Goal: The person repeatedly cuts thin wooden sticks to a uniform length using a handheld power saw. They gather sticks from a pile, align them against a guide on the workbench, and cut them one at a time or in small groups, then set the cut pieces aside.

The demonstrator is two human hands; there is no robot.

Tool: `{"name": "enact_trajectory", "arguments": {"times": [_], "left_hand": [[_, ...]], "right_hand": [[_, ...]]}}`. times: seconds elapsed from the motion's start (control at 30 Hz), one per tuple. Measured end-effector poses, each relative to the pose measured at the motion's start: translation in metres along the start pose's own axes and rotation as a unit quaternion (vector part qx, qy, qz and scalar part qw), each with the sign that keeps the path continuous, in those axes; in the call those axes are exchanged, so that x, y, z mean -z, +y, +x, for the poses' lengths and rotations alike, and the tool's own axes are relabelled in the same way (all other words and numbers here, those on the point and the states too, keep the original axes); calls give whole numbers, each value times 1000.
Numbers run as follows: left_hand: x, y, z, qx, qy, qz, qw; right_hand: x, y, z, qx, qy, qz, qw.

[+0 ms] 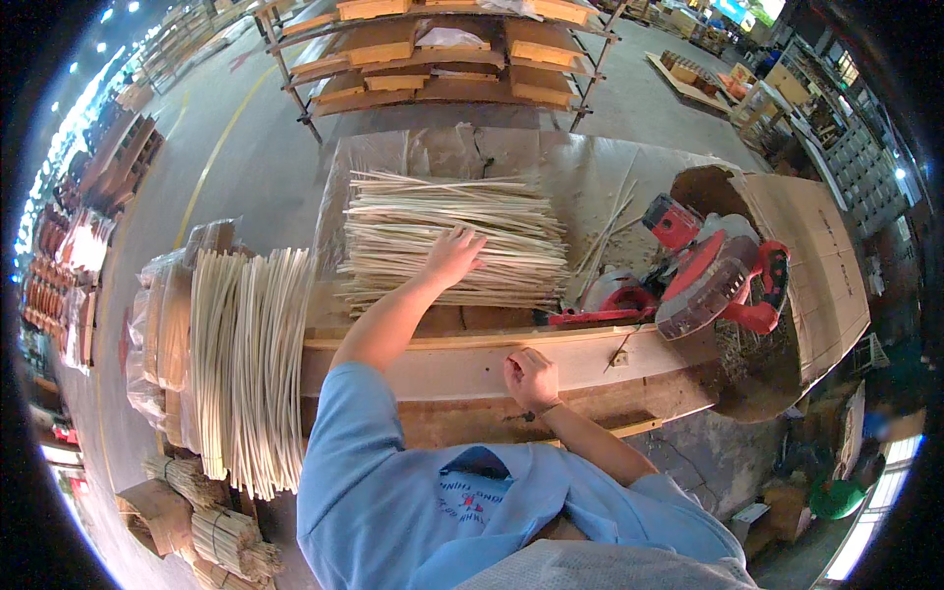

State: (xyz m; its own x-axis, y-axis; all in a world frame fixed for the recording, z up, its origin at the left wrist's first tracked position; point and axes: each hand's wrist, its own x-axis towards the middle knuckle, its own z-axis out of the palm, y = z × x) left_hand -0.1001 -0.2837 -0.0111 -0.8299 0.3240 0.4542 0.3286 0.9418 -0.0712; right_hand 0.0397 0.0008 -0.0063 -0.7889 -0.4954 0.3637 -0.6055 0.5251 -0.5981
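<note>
A wide heap of thin pale rods, like cane or rattan sticks point(393, 221), lies crosswise on the far side of the bench. My left hand point(455, 254) rests on top of the heap, fingers stretched out over the rods. Closer to me, my right hand point(532, 379) is curled into a fist above the light board point(442, 366) along the bench front. Whatever is inside that fist, if anything, is hidden. On the right stands a red and grey miter saw point(703, 285), apart from both hands.
More long rods point(251, 364) hang over a stack at the left, with tied bundles point(221, 536) below. A large cardboard box point(801, 265) stands behind the saw. A few loose rods point(608, 231) lie beside the heap. Beyond the bench is a shelf rack point(442, 61).
</note>
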Motion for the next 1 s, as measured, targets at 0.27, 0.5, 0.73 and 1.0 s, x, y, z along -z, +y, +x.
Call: {"name": "enact_trajectory", "arguments": {"times": [0.27, 0.5, 0.73, 1.0], "left_hand": [[77, 34, -35, 148, 101, -86, 980], [196, 40, -185, 394, 261, -45, 880], [256, 64, -321, 601, 240, 15, 762], [283, 68, -389, 621, 157, 42, 767]], "right_hand": [[-9, 7, -3, 27, 33, -20, 999], [-26, -30, 28, -243, -147, 246, 927], [-125, -166, 37, -289, -437, 471, 710], [-221, -266, 41, -360, -442, 481, 667]]}}
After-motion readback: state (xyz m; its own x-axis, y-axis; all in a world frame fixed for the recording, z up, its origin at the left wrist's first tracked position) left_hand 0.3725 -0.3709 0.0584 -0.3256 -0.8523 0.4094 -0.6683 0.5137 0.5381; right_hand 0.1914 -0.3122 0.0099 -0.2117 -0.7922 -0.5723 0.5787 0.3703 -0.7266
